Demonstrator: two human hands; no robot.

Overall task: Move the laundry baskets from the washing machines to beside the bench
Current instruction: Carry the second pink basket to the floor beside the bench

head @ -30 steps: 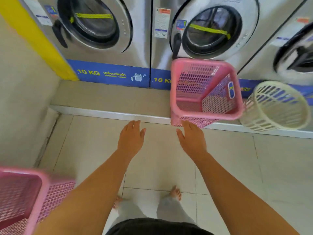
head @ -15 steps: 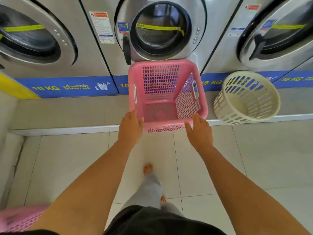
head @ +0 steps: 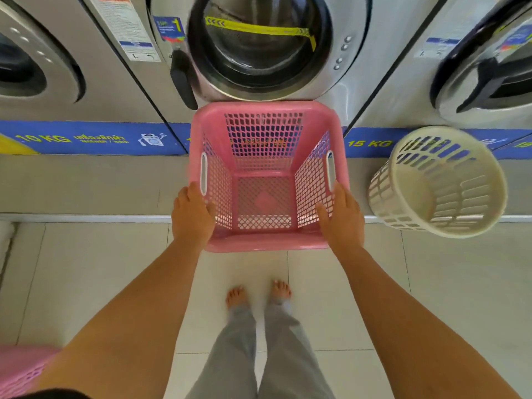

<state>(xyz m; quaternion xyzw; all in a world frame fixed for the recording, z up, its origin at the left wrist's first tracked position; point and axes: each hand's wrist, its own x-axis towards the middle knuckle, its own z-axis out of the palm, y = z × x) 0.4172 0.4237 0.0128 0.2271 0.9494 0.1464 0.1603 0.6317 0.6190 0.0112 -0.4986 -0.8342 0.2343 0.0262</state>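
An empty pink square laundry basket (head: pixel 266 245) stands on the raised ledge in front of the middle washing machine (head: pixel 359 67). My left hand (head: pixel 192 218) wraps its left rim just below the handle slot, thumb inside. On the opposite rim my right hand (head: pixel 343 220) holds the same way. A cream round laundry basket (head: pixel 384 194) stands on the ledge to the right, tilted toward me. Part of another pink basket (head: pixel 20 368) shows at the bottom left corner, on the floor.
Three front-loading machines line the back, doors closed, above a blue strip (head: pixel 86 138). The grey ledge (head: pixel 86 182) ends in a white edge; pale floor tiles (head: pixel 446 283) lie below. My bare feet (head: pixel 257 295) stand just behind the basket.
I have stepped closer and squared up to the middle machine. Both hands went from open and reaching to clasping the pink basket's side rims.
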